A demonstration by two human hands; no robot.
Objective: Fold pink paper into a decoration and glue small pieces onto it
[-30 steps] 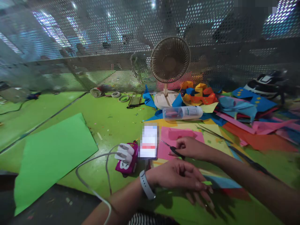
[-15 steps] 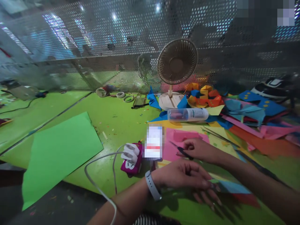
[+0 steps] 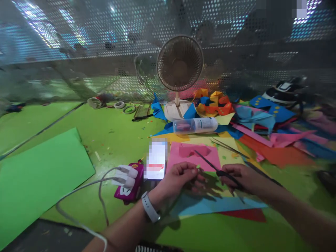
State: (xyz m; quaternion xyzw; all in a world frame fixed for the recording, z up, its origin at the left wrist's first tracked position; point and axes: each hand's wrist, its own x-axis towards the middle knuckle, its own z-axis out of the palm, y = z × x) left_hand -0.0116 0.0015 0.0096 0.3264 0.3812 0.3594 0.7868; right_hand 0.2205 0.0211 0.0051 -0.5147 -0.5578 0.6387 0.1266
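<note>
My left hand (image 3: pixel 183 178), with a pale watch band (image 3: pixel 150 207) on its wrist, is closed in a pinch on a tiny light green paper piece (image 3: pixel 198 167). To its right, my right hand (image 3: pixel 240 178) holds dark-handled scissors (image 3: pixel 222 173), the slim blade pointing up and left. Behind both hands lies pink paper (image 3: pixel 193 159) with a folded pink strip (image 3: pixel 194 150) on it. Light blue paper (image 3: pixel 207 205) and a red sheet (image 3: pixel 252 215) lie beneath and in front of the hands. Tweezers (image 3: pixel 229 147) rest on yellow paper (image 3: pixel 228 159) behind my right hand.
A phone (image 3: pixel 156 159) and a purple power block (image 3: pixel 133 189) with white plugs and cables lie left. Further left is a large green sheet (image 3: pixel 44 178). Behind are a clear bottle (image 3: pixel 195 126), a fan (image 3: pixel 180 63), tape rolls (image 3: pixel 129 109) and folded coloured paper (image 3: pixel 217 105).
My left hand has moved up and left and now shows the green piece at its fingertips. The right hand has moved right and lower with the scissors. The view has shifted right.
</note>
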